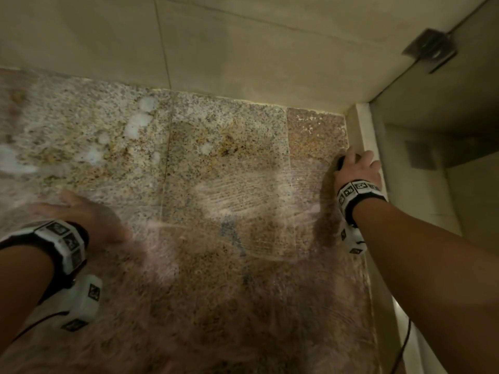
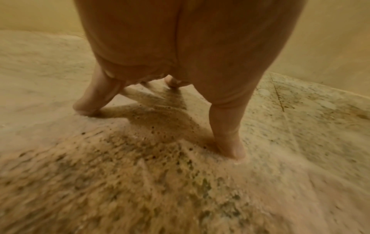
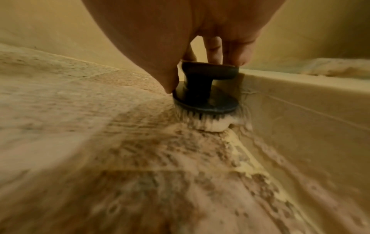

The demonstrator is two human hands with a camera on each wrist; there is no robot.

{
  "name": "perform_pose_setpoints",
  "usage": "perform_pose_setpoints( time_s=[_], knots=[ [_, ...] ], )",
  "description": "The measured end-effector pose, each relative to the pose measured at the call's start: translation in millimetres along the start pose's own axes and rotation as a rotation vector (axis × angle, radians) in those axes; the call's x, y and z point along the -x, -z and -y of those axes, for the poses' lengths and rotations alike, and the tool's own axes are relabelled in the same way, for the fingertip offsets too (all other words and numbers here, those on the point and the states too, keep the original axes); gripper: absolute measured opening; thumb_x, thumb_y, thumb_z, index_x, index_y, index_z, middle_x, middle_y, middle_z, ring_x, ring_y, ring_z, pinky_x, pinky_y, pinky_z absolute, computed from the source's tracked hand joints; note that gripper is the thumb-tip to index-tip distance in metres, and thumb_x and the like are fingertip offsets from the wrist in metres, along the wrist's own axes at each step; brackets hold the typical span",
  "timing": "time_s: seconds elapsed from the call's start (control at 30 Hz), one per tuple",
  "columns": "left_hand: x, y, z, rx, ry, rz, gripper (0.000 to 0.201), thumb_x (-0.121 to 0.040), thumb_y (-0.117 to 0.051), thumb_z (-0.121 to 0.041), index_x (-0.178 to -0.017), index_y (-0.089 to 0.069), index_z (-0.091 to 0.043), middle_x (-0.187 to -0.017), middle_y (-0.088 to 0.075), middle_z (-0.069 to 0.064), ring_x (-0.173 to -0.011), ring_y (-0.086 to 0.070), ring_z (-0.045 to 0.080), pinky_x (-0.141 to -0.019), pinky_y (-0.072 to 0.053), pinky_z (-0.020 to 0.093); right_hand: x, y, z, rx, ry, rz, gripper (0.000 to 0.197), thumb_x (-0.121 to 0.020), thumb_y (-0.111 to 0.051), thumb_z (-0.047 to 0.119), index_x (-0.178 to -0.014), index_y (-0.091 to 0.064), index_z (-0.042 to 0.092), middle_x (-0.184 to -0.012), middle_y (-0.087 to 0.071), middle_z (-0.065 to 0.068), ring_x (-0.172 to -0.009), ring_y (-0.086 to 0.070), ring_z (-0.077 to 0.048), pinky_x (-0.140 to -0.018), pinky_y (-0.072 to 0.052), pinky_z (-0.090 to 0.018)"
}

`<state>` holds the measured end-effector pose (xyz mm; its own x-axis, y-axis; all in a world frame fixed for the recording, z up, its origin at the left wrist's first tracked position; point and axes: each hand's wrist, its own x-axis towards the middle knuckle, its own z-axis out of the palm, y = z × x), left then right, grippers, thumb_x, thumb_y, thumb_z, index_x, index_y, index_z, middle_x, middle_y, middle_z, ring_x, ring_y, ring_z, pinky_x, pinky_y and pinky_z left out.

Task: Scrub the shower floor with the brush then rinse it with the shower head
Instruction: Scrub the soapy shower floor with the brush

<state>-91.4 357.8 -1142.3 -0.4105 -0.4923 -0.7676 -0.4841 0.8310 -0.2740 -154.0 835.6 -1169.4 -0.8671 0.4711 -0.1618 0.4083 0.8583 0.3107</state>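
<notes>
Both forearms reached down over the wet, soapy shower floor (image 1: 221,163). At the right curb (image 1: 363,130), the right hand (image 1: 356,168) curled around the black knob of the brush (image 3: 206,101), bristles pressed down. Spread straight, the left hand (image 1: 89,214) propped fingertips (image 2: 233,152) on the floor.

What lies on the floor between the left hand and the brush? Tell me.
Only wet speckled stone floor with foam streaks and a tile joint lies between the left hand and the brush held by the right hand; the head view shows it.
</notes>
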Motion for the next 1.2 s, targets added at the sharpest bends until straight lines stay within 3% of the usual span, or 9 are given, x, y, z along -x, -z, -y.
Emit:
perform_pose_setpoints(
  time_s=[0.23, 0.4, 0.6, 0.7, 0.83, 0.93, 1.03, 1.1, 1.2],
  knots=[
    [17.7, 3.3, -2.9, 0.123, 0.049, -0.034, 0.127, -0.083, -0.08, -0.041, -0.155, 0.016, -0.001, -0.163, 0.021, 0.019, -0.151, 0.009, 0.043, -0.124, -0.007, 0.048, 4.2, 4.3, -1.5, -0.06, -0.07, 0.116, 0.06, -0.107, -0.042, 0.021, -0.16, -0.015, 0.015, -0.154, -0.017, -0.017, -0.133, -0.03, -0.043, -0.095, -0.046, -0.05],
    [1.8, -0.1, -2.5, -0.116, 0.01, -0.007, 0.149, -0.057, -0.074, -0.078, -0.159, 0.009, -0.007, -0.164, 0.017, 0.021, -0.15, 0.004, 0.051, -0.122, -0.008, 0.058, 4.2, 2.6, -2.1, -0.057, -0.067, 0.127, 0.063, -0.107, -0.042, 0.023, -0.161, -0.011, 0.017, -0.154, -0.015, -0.016, -0.133, -0.031, -0.044, -0.098, -0.045, -0.052],
    [-11.9, -6.2, 1.0, -0.182, -0.061, -0.077, 0.12, -0.077, -0.056, -0.081, -0.161, -0.001, -0.016, -0.164, 0.014, 0.023, -0.15, -0.001, 0.051, -0.12, -0.004, 0.064, 9.0, 7.5, -3.5, -0.103, -0.1, 0.193, 0.064, -0.107, -0.042, 0.022, -0.163, -0.009, 0.022, -0.16, -0.01, -0.016, -0.136, -0.033, -0.046, -0.105, -0.041, -0.055],
    [-8.3, -8.9, 6.5, -0.155, -0.066, -0.077, 0.119, -0.084, -0.055, -0.076, -0.159, 0.007, -0.006, -0.165, 0.006, 0.023, -0.151, -0.002, 0.049, -0.122, -0.005, 0.06, 11.3, 8.7, 8.7, -0.155, -0.109, 0.205, 0.062, -0.103, -0.044, 0.021, -0.16, -0.02, 0.015, -0.158, -0.021, -0.024, -0.135, -0.039, -0.048, -0.105, -0.042, -0.055],
    [-25.2, -17.4, 33.5, 0.05, -0.046, -0.091, 0.142, -0.062, -0.078, -0.076, -0.16, 0.003, -0.015, -0.165, 0.007, 0.02, -0.152, -0.005, 0.044, -0.12, -0.022, 0.057, 26.7, 17.7, 55.5, -0.313, -0.073, 0.209, 0.061, -0.105, -0.036, 0.019, -0.161, -0.014, 0.016, -0.163, -0.021, -0.023, -0.138, -0.041, -0.046, -0.107, -0.043, -0.056],
    [-55.2, -22.3, 45.0, 0.176, -0.034, -0.108, 0.146, -0.043, -0.076, -0.088, -0.158, -0.022, -0.018, -0.164, -0.016, 0.013, -0.149, -0.021, 0.039, -0.115, -0.034, 0.056, 60.7, 29.7, 120.2, -0.43, 0.068, 0.209, 0.053, -0.106, -0.039, 0.019, -0.156, -0.022, 0.015, -0.159, -0.023, -0.022, -0.118, -0.056, -0.044, -0.085, -0.054, -0.049],
    [-69.2, -16.3, 48.0, 0.192, -0.112, -0.095, 0.15, -0.018, -0.053, -0.106, -0.142, -0.055, -0.022, -0.151, -0.048, 0.008, -0.132, -0.049, 0.036, -0.103, -0.049, 0.052, 102.0, 43.3, 191.6, -0.478, 0.221, 0.243, 0.064, -0.107, -0.04, 0.039, -0.161, -0.011, 0.022, -0.164, -0.009, -0.017, -0.124, -0.052, -0.045, -0.092, -0.053, -0.05],
    [-54.1, -5.6, 49.0, 0.27, -0.092, -0.069, 0.142, -0.042, -0.069, -0.095, -0.153, -0.037, -0.012, -0.151, -0.047, 0.013, -0.126, -0.054, 0.04, -0.096, -0.053, 0.048, 132.8, 48.6, 233.4, -0.457, 0.378, 0.266, 0.07, -0.106, -0.042, 0.041, -0.162, -0.006, 0.021, -0.166, -0.007, -0.016, -0.127, -0.051, -0.043, -0.093, -0.051, -0.047],
    [-56.8, 1.6, 52.5, 0.283, -0.02, -0.091, 0.145, -0.051, -0.073, -0.087, -0.159, -0.015, -0.011, -0.157, -0.035, 0.022, -0.128, -0.05, 0.046, -0.097, -0.053, 0.051, 176.4, 44.0, 263.7, -0.398, 0.605, 0.215, 0.062, -0.105, -0.046, 0.027, -0.158, -0.016, 0.014, -0.157, -0.024, -0.015, -0.097, -0.059, -0.036, -0.071, -0.047, -0.038]
  ],
)
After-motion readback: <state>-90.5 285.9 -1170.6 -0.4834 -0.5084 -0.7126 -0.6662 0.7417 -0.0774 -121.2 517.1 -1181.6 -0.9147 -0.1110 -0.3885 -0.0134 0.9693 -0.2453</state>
